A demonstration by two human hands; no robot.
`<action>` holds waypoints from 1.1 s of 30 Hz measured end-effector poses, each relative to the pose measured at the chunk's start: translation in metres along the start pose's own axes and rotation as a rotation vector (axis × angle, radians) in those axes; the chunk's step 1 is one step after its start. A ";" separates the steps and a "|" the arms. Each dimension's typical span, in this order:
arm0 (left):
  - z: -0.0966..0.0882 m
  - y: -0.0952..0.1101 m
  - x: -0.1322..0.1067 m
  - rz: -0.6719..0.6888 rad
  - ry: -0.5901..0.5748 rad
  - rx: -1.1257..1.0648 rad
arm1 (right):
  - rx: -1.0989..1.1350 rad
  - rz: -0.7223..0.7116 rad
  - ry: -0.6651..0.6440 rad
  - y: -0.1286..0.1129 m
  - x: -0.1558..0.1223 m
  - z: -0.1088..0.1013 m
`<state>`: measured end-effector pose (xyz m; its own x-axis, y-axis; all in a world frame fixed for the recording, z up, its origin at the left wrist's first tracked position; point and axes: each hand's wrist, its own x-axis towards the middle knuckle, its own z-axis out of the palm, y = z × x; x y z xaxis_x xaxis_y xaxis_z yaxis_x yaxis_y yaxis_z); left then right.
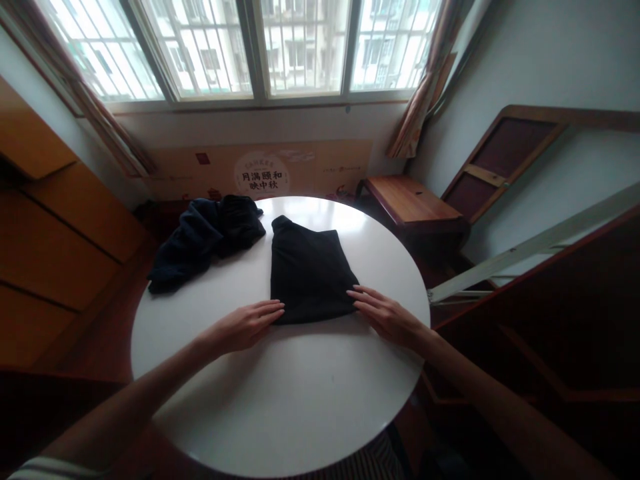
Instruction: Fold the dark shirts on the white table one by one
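Observation:
A black garment (307, 270), folded into a neat rectangle, lies flat in the middle of the round white table (280, 393). My left hand (247, 325) rests flat on the table with fingers stretched out, its fingertips touching the garment's near left corner. My right hand (385, 313) lies flat too, fingers extended, touching the near right corner. Neither hand holds anything. A second dark garment (207, 237) sits crumpled at the table's far left edge, partly hanging over it.
Behind the table, a printed cardboard panel (260, 175) leans under the barred window. A wooden bench (410, 203) stands at the right, with leaning boards (505, 160) against the wall. Wooden cabinets (55, 227) line the left.

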<state>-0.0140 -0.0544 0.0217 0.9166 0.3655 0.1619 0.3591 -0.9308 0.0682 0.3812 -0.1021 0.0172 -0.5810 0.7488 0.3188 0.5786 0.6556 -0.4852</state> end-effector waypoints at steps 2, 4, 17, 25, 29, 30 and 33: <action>0.003 -0.007 0.003 -0.008 0.026 -0.017 | -0.089 -0.006 0.005 -0.001 0.006 0.003; 0.009 -0.013 0.011 -0.017 0.053 -0.054 | -0.205 -0.006 0.009 0.000 0.013 0.008; 0.010 0.021 -0.002 -0.311 0.361 -0.697 | -0.054 -0.255 -0.056 -0.031 -0.007 0.007; 0.005 0.011 0.020 -0.551 0.625 -0.914 | 0.219 -0.048 0.234 -0.018 0.007 0.029; 0.002 0.011 0.014 -0.582 0.647 -0.947 | 0.410 0.249 0.271 -0.021 0.012 0.013; 0.002 0.010 0.015 -0.596 0.650 -0.955 | 0.483 0.302 0.279 -0.021 0.017 0.008; -0.002 -0.001 0.030 -0.658 0.715 -0.956 | 0.773 0.417 0.355 -0.017 0.041 -0.001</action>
<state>0.0125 -0.0422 0.0289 0.2293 0.9307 0.2850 0.1616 -0.3251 0.9318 0.3480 -0.0824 0.0393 -0.1313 0.9775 0.1649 0.0867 0.1770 -0.9804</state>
